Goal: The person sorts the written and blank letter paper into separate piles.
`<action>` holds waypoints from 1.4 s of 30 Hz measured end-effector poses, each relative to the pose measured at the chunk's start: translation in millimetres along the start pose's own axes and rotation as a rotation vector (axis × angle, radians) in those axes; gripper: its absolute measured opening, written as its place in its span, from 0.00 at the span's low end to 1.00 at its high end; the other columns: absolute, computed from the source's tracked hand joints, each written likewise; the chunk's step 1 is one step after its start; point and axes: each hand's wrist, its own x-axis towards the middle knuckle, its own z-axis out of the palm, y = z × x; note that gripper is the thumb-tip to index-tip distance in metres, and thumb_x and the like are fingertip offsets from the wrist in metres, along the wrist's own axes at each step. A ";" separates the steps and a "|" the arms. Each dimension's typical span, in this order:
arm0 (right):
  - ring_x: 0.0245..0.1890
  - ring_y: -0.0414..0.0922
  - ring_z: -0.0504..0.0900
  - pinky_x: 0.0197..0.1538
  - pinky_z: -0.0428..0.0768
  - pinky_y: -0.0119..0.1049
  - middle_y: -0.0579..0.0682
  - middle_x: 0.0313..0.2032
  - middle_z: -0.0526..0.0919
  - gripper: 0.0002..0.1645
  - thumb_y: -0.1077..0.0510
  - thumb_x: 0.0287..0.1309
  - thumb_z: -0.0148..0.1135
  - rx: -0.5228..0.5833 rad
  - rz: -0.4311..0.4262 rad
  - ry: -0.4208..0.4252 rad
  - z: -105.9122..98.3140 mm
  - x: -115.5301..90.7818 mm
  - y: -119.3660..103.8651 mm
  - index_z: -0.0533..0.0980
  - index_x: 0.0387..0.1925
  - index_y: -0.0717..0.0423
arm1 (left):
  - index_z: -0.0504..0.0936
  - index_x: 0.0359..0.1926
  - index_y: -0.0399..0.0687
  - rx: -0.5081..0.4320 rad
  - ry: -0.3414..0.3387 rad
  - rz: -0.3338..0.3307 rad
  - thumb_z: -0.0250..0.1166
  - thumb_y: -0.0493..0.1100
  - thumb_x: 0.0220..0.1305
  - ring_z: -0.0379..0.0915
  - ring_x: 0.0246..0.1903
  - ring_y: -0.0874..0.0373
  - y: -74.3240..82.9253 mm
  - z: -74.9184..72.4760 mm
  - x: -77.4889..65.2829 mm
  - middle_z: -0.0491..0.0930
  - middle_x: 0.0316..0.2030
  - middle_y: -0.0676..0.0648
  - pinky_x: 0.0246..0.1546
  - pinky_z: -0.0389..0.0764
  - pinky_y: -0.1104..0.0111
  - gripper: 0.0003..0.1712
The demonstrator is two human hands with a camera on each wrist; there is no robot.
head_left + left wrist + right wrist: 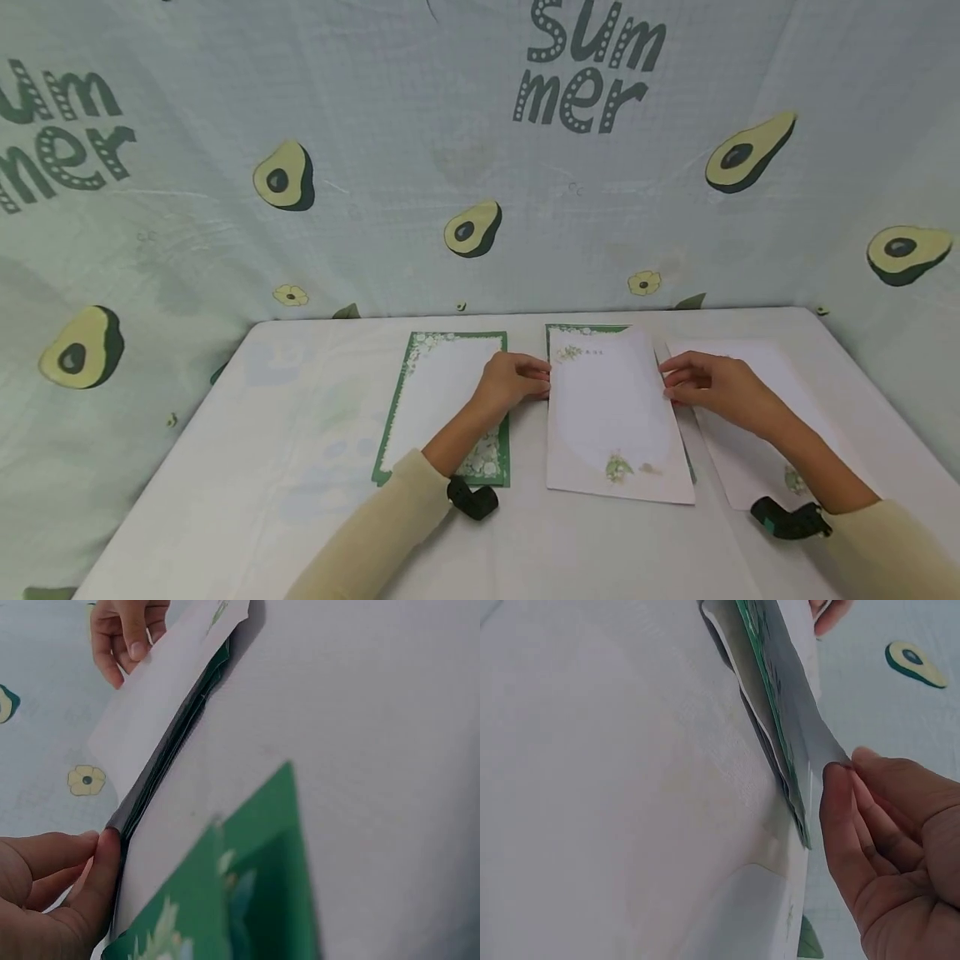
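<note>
A pale sheet of decorated paper [611,417] with small floral prints lies over a stack of green-edged sheets [551,332] in the middle of the table. At its left edge my left hand [513,383] pinches it between thumb and fingers, seen closely in the left wrist view. On the opposite edge, my right hand [716,387] pinches the sheet too. The right wrist view shows this edge lifted above the green-edged sheets [769,697], with a gap between.
Left of the middle stack lie green-bordered sheets [442,392]. Another pale sheet [738,425] lies to the right, partly under my right forearm. The white table [300,433] meets an avocado-printed cloth [375,167] along its back edge.
</note>
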 end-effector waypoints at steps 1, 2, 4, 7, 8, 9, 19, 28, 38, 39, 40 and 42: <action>0.39 0.37 0.86 0.41 0.85 0.30 0.47 0.41 0.88 0.20 0.53 0.65 0.70 0.005 -0.015 -0.007 -0.1 0.9 0.3 0.80 0.55 0.56 | 0.85 0.49 0.30 -0.021 -0.002 -0.010 0.67 0.26 0.64 0.87 0.38 0.53 -0.4 -0.7 0.4 0.87 0.40 0.38 0.41 0.88 0.67 0.13; 0.38 0.37 0.86 0.41 0.85 0.31 0.47 0.41 0.88 0.20 0.54 0.65 0.70 0.015 -0.026 -0.016 0.1 1.8 0.4 0.80 0.55 0.56 | 0.85 0.49 0.29 -0.042 -0.005 -0.018 0.67 0.26 0.64 0.87 0.37 0.53 -0.7 -1.4 0.7 0.87 0.39 0.38 0.41 0.88 0.66 0.12; 0.38 0.37 0.87 0.41 0.85 0.31 0.47 0.41 0.88 0.20 0.54 0.64 0.70 0.021 -0.039 -0.027 0.8 3.3 0.1 0.80 0.55 0.56 | 0.85 0.48 0.28 -0.072 -0.010 -0.037 0.67 0.27 0.64 0.88 0.37 0.53 -0.9 -2.4 1.6 0.86 0.39 0.37 0.40 0.88 0.66 0.11; 0.37 0.38 0.87 0.40 0.85 0.31 0.47 0.40 0.88 0.19 0.55 0.64 0.70 0.016 -0.050 -0.026 1.9 4.3 -1.1 0.80 0.55 0.56 | 0.85 0.46 0.28 -0.076 -0.015 -0.047 0.68 0.28 0.64 0.88 0.36 0.53 -0.4 -2.8 2.8 0.86 0.38 0.38 0.40 0.88 0.66 0.10; 0.37 0.38 0.87 0.40 0.85 0.31 0.47 0.40 0.88 0.19 0.55 0.64 0.70 0.012 -0.052 -0.023 2.1 4.3 -1.5 0.80 0.55 0.56 | 0.85 0.46 0.28 -0.077 -0.019 -0.049 0.69 0.28 0.63 0.88 0.36 0.53 0.0 -2.6 2.9 0.86 0.38 0.38 0.40 0.88 0.66 0.10; 0.37 0.39 0.87 0.40 0.85 0.32 0.47 0.40 0.88 0.19 0.56 0.64 0.70 0.014 -0.048 -0.020 2.4 4.0 -1.6 0.80 0.55 0.56 | 0.85 0.46 0.27 -0.073 -0.021 -0.051 0.69 0.28 0.63 0.88 0.36 0.53 0.2 -2.4 2.9 0.86 0.38 0.38 0.40 0.88 0.66 0.10; 0.35 0.42 0.88 0.40 0.87 0.34 0.54 0.43 0.87 0.21 0.58 0.65 0.69 0.101 0.017 -0.019 7.4 1.9 -0.9 0.78 0.57 0.62 | 0.84 0.48 0.27 -0.118 -0.039 -0.061 0.70 0.28 0.62 0.88 0.41 0.48 -0.6 0.0 3.7 0.86 0.41 0.36 0.44 0.88 0.64 0.13; 0.35 0.41 0.88 0.38 0.86 0.33 0.52 0.43 0.87 0.20 0.58 0.66 0.67 0.032 0.033 0.019 10.9 -3.3 -4.9 0.79 0.57 0.60 | 0.86 0.45 0.29 -0.068 0.004 -0.046 0.72 0.29 0.61 0.88 0.35 0.52 1.4 2.6 1.4 0.87 0.38 0.39 0.40 0.88 0.65 0.11; 0.36 0.41 0.88 0.40 0.87 0.31 0.54 0.44 0.88 0.24 0.54 0.67 0.68 0.080 0.067 0.013 16.3 -4.1 -8.2 0.77 0.59 0.63 | 0.86 0.43 0.29 -0.077 0.041 -0.018 0.72 0.26 0.58 0.88 0.33 0.52 -1.3 3.8 0.1 0.88 0.34 0.40 0.37 0.89 0.65 0.10; 0.36 0.41 0.88 0.39 0.87 0.32 0.54 0.44 0.88 0.24 0.55 0.67 0.68 0.082 0.070 0.018 16.7 -4.1 -8.8 0.77 0.59 0.64 | 0.86 0.43 0.29 -0.082 0.043 -0.009 0.72 0.27 0.59 0.88 0.33 0.52 -1.3 3.7 0.1 0.88 0.34 0.39 0.37 0.89 0.65 0.10; 0.35 0.41 0.88 0.39 0.87 0.32 0.55 0.44 0.88 0.24 0.55 0.66 0.68 0.082 0.073 0.022 17.2 -4.0 -9.5 0.77 0.59 0.64 | 0.86 0.43 0.28 -0.089 0.046 -0.002 0.72 0.27 0.59 0.88 0.33 0.51 -1.4 3.6 0.1 0.88 0.34 0.39 0.37 0.89 0.65 0.10; 0.35 0.41 0.88 0.39 0.87 0.31 0.54 0.43 0.88 0.25 0.55 0.66 0.69 0.077 0.085 0.030 18.1 -4.1 -11.3 0.77 0.58 0.65 | 0.86 0.43 0.28 -0.096 0.054 0.011 0.71 0.27 0.60 0.88 0.33 0.50 -1.4 3.1 -0.5 0.88 0.35 0.38 0.37 0.89 0.65 0.09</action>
